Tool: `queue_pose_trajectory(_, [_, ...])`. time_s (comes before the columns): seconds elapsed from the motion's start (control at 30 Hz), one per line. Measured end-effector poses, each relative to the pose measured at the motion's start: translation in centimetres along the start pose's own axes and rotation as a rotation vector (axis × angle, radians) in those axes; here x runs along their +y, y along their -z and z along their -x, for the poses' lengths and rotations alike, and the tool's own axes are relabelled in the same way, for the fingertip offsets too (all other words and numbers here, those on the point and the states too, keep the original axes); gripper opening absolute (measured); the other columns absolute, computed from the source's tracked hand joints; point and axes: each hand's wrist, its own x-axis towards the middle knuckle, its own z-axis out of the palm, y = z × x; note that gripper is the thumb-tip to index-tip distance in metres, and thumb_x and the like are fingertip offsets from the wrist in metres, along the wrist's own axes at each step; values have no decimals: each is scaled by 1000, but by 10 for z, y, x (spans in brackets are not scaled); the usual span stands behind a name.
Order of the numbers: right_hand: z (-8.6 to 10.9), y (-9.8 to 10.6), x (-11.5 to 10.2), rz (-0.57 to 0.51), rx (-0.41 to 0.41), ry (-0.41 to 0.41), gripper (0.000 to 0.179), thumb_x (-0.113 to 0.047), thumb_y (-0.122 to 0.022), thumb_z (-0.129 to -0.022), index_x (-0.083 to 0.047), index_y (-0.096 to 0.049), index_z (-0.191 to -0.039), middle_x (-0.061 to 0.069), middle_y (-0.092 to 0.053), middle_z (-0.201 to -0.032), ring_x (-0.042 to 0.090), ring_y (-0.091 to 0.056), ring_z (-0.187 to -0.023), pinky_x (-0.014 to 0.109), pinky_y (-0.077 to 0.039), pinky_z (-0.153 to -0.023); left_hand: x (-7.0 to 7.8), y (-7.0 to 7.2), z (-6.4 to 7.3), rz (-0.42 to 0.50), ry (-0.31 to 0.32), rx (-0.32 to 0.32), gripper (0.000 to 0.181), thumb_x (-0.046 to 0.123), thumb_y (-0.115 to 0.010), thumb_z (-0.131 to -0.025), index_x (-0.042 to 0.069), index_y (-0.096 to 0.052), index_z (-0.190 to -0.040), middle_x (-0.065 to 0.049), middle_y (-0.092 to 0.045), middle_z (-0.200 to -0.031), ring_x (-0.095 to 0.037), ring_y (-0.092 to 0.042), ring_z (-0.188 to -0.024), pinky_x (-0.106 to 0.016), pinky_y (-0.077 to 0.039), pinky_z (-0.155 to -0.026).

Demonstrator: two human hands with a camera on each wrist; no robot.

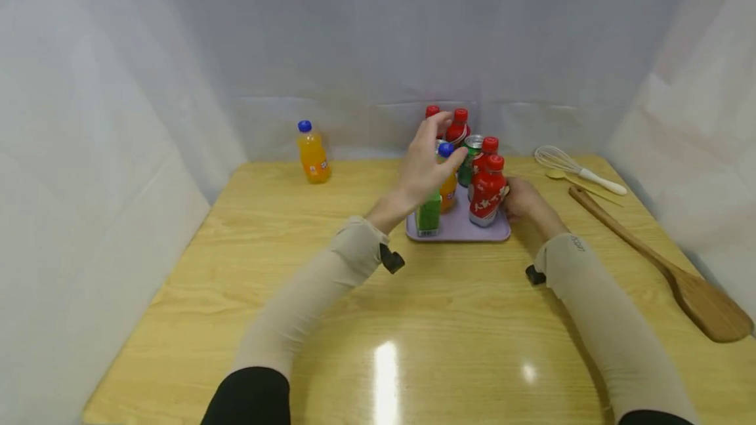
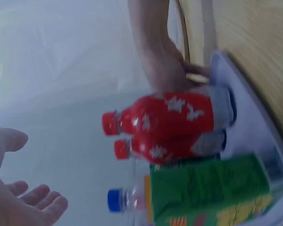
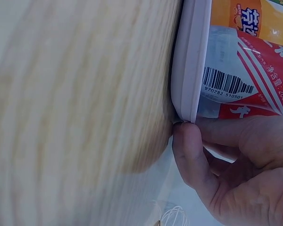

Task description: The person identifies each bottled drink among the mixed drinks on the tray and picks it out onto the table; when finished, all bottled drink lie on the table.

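A lilac tray [image 1: 457,231] on the wooden table carries several red-capped bottles [image 1: 489,192], an orange drink bottle [image 1: 447,192], a green can [image 1: 466,169] and a green drink carton [image 1: 428,216]. My right hand [image 1: 525,201] pinches the tray's right rim. The right wrist view shows that thumb and the fingers at the rim's edge, beside a red bottle [image 3: 269,70]. Over the tray's left side, my left hand [image 1: 424,166] is raised with fingers spread, holding nothing. In the left wrist view, the left hand [image 2: 23,193] is apart from the carton [image 2: 207,188] and the bottles.
Another orange drink bottle [image 1: 314,157] stands at the back left of the table. To the right lie a whisk [image 1: 593,178], a thin yellow spoon [image 1: 581,185] and a long wooden spatula [image 1: 667,271]. White sheeting [image 1: 354,51] hangs around the back and sides.
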Motion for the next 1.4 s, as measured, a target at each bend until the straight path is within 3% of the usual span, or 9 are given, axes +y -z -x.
queue_pose_trajectory(0.2, [-2, 1, 0, -11, 0, 6, 43, 7, -49, -92, 12, -54, -135, 28, -67, -90, 18, -65, -54, 35, -62, -51, 0, -33, 1, 75, 92, -95, 79, 26, -66, -105, 10, -20, -167, -13, -39, -168, -30, -45, -153, -39, -42, -126])
queue_pose_trajectory(0.33, [-2, 3, -1, -22, -2, 7, 43, 5, -50, -93, 11, -54, -136, 30, -66, -95, 19, -65, -55, 36, -62, -51, -1, -48, 2, 73, 129, -125, 84, 27, -68, -104, 11, -17, -169, -10, -31, -174, -26, -39, -158, -37, -37, -129])
queue_pose_trajectory(0.43, [-1, 5, -3, 4, 10, 28, 42, 5, -50, -92, 11, -55, -134, 33, -65, -101, 19, -64, -55, 35, -61, -50, -3, -57, 1, 63, 130, -123, 85, 25, -69, -103, 8, -18, -168, -13, -33, -172, -27, -38, -157, -39, -37, -129])
queue_pose_trajectory(0.63, [-2, 7, -5, 49, 26, 66, 40, 4, -53, -90, 12, -57, -129, 36, -66, -104, 17, -64, -54, 34, -60, -48, -11, -76, 2, 10, 150, -115, 81, 23, -71, -101, 5, -26, -166, -18, -46, -159, -31, -50, -145, -40, -47, -122])
queue_pose_trajectory(0.97, [-2, 5, -6, -1, 5, 27, 58, 11, -54, -86, 9, -51, -144, 34, -63, -109, 19, -64, -59, 33, -61, -51, -26, -93, 5, -44, 236, -103, 79, 26, -76, -98, 13, -36, -165, -16, -44, -154, -29, -54, -138, -41, -51, -117])
queue_pose_trajectory(1.13, [-1, 4, -6, 21, 6, 23, 59, 9, -57, -87, 10, -51, -145, 34, -65, -107, 19, -65, -59, 32, -61, -51, -33, -100, 7, -102, 233, -96, 80, 26, -81, -95, 20, -40, -163, -15, -44, -152, -29, -56, -136, -42, -52, -115])
queue_pose_trajectory(1.27, [-1, 3, -7, 46, 9, 17, 52, 5, -58, -91, 13, -52, -142, 35, -67, -108, 19, -66, -60, 32, -61, -52, -38, -105, 8, -153, 211, -88, 76, 27, -81, -95, 18, -44, -161, -13, -47, -150, -27, -58, -134, -40, -52, -116])
queue_pose_trajectory(1.4, [0, 3, -8, 79, 14, 22, 50, 4, -58, -92, 13, -53, -141, 37, -66, -112, 29, -71, -69, 33, -61, -54, -40, -107, 9, -190, 195, -80, 72, 28, -81, -95, 18, -48, -159, -10, -55, -148, -25, -62, -133, -39, -54, -114])
